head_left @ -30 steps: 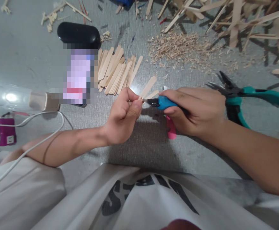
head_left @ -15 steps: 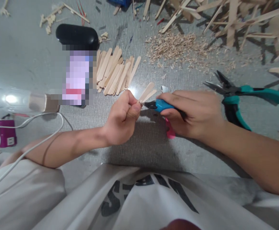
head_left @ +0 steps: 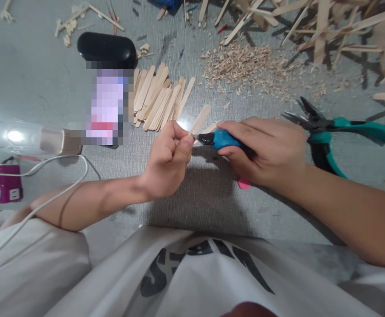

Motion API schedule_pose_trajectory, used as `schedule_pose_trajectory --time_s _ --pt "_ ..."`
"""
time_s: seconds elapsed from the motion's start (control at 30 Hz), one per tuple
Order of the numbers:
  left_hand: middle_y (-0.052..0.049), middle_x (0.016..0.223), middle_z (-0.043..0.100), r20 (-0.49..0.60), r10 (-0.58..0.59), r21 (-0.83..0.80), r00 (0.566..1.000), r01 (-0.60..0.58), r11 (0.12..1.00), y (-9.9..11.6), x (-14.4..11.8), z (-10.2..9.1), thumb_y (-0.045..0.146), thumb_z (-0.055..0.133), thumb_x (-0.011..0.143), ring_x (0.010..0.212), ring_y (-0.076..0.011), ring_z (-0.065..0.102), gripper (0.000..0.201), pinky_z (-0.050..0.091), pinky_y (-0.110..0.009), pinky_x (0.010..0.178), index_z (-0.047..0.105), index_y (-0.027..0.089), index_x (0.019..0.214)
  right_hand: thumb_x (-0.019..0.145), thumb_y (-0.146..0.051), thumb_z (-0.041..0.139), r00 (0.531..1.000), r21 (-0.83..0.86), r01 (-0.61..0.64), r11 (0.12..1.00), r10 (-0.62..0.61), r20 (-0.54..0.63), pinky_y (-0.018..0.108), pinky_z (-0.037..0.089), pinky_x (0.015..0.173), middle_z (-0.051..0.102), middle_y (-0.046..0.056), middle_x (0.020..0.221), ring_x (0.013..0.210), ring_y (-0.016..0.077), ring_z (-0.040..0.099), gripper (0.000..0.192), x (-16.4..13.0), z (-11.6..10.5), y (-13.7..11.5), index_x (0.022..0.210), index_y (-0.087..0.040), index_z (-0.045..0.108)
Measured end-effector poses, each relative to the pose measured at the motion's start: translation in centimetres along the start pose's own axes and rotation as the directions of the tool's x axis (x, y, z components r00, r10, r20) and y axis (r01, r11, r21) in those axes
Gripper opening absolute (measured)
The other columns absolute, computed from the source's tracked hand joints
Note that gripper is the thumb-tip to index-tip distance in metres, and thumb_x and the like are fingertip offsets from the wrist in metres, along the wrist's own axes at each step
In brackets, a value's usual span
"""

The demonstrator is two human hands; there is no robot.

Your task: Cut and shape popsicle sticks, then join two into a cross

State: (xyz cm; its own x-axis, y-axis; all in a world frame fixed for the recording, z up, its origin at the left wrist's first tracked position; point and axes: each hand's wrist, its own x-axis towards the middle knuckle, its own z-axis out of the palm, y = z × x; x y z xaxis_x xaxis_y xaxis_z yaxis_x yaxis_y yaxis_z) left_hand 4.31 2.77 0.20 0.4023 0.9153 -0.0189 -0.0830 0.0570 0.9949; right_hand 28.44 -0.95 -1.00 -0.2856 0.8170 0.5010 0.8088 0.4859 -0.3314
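Observation:
A pale wooden craft stick (head_left: 200, 119) is pinched between the thumb and fingers of my left hand (head_left: 168, 160) and slants up to the right. My right hand (head_left: 267, 147) is wrapped round a blue-handled tool (head_left: 225, 139) with a black tapering head. Its tip touches or nearly touches the stick's lower end, at my left thumb; whether it is a blade or jaws I cannot tell. A second pale strip (head_left: 209, 128) shows just behind the tool's head. Under my right hand a pink piece (head_left: 244, 183) pokes out, mostly hidden.
Craft sticks (head_left: 157, 101) lie heaped beside a phone (head_left: 105, 108) and a black case (head_left: 106, 48). Wood shavings (head_left: 242, 64) and a tangle of sticks (head_left: 331, 33) cover the far right. Teal-handled pliers (head_left: 321, 127) rest near my right wrist. A white cable (head_left: 63, 189) crosses my left arm.
The two strips at my left fingertips have spread apart: one stays pinched, the other now sits lower, behind the tool. My right hand and tool shifted slightly; the pink piece moved right.

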Motion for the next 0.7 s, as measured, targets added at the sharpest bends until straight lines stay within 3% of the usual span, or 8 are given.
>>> schedule_pose_trajectory --time_s 0.3,0.4,0.5,0.57,0.7 --pt "0.010 0.060 0.050 -0.069 -0.026 0.156 0.997 0.037 0.987 0.00 -0.22 -0.32 0.068 0.074 0.115 0.050 -0.0098 0.037 0.053 0.030 -0.027 0.049 0.045 0.029 0.094 0.121 -0.069 0.058 1.000 -0.031 0.013 0.999 -0.014 -0.026 0.046 0.060 0.074 0.091 0.013 0.104 0.084 0.0304 0.084 0.056 0.03 -0.23 -0.17 0.135 -0.025 0.089" --pt "0.010 0.059 0.049 -0.054 -0.045 0.141 0.998 0.052 0.989 -0.23 -0.13 -0.37 0.067 0.074 0.115 0.048 -0.0097 0.036 0.053 0.028 -0.026 0.046 0.043 0.029 0.095 0.121 -0.063 0.066 0.998 -0.038 0.050 0.998 -0.051 -0.038 0.044 0.061 0.074 0.091 0.011 0.106 0.086 0.0295 0.085 0.045 0.30 -0.57 -0.20 0.136 -0.027 0.087" --pt "0.011 0.058 0.047 -0.063 -0.051 0.103 0.997 0.057 0.993 -0.36 -0.01 -0.25 0.070 0.074 0.114 0.047 -0.0093 0.035 0.055 0.026 -0.025 0.045 0.043 0.030 0.096 0.120 -0.056 0.071 0.988 -0.020 0.111 0.994 -0.112 -0.108 0.043 0.056 0.067 0.089 0.013 0.099 0.078 0.0273 0.080 0.041 0.59 -0.76 -0.26 0.133 -0.021 0.085" --pt "0.011 0.058 0.046 -0.059 -0.050 0.087 0.997 0.055 0.995 -0.33 0.08 -0.15 0.074 0.074 0.113 0.046 -0.0091 0.034 0.057 0.025 -0.025 0.044 0.043 0.030 0.096 0.122 -0.056 0.066 0.988 -0.017 0.109 0.994 -0.110 -0.108 0.043 0.051 0.062 0.086 0.012 0.092 0.072 0.0263 0.077 0.043 0.63 -0.79 -0.33 0.131 -0.018 0.084" --pt "0.011 0.058 0.047 -0.037 -0.019 0.089 0.999 0.022 0.996 -0.18 0.22 -0.10 0.081 0.074 0.110 0.045 -0.0091 0.033 0.062 0.024 -0.025 0.042 0.043 0.030 0.094 0.127 -0.061 0.048 1.000 -0.032 0.017 0.999 -0.016 0.021 0.043 0.052 0.065 0.085 0.011 0.089 0.073 0.0270 0.077 0.055 0.43 -0.80 -0.51 0.135 -0.022 0.085"
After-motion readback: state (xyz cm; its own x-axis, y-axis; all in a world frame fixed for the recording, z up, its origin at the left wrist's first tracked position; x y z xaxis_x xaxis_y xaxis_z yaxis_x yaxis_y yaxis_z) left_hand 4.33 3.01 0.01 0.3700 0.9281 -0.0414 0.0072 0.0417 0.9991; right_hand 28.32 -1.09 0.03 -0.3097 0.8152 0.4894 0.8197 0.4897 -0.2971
